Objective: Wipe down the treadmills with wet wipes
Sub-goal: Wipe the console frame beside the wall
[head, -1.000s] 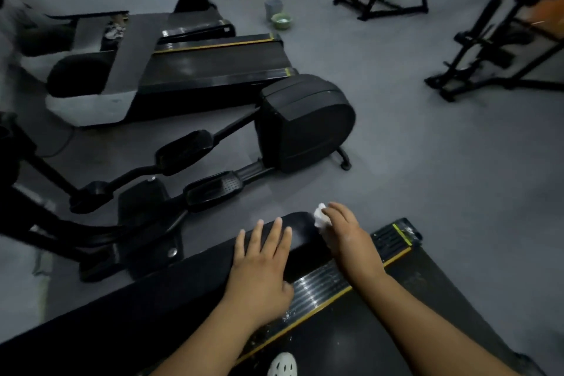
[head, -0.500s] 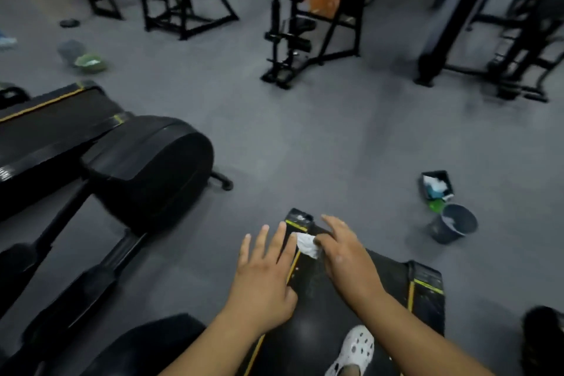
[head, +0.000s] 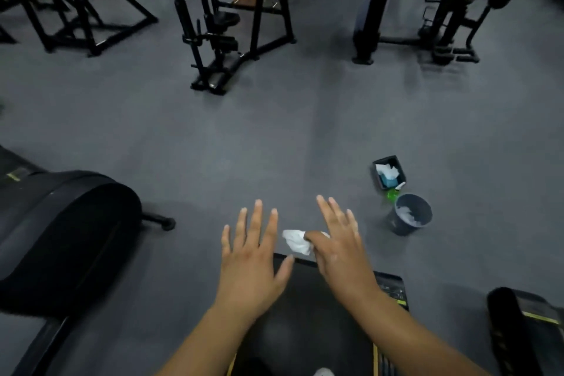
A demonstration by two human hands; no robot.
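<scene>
The right hand (head: 338,249) pinches the wet wipe (head: 297,242) under its thumb, likely to keep it ready for rubbing. The left hand (head: 253,262), just beside it, is spread wide. The treadmill (head: 305,302) lies under both.

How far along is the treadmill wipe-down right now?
Done: the bucket holds white stuff that looks like used wipes, so some wiping seems finished. In hand: the right hand pinches a crumpled wipe at the end edge of the treadmill; the left hand is spread open beside it. Left: possibly the next treadmill on the right; whether it is wiped cannot be told.
</scene>
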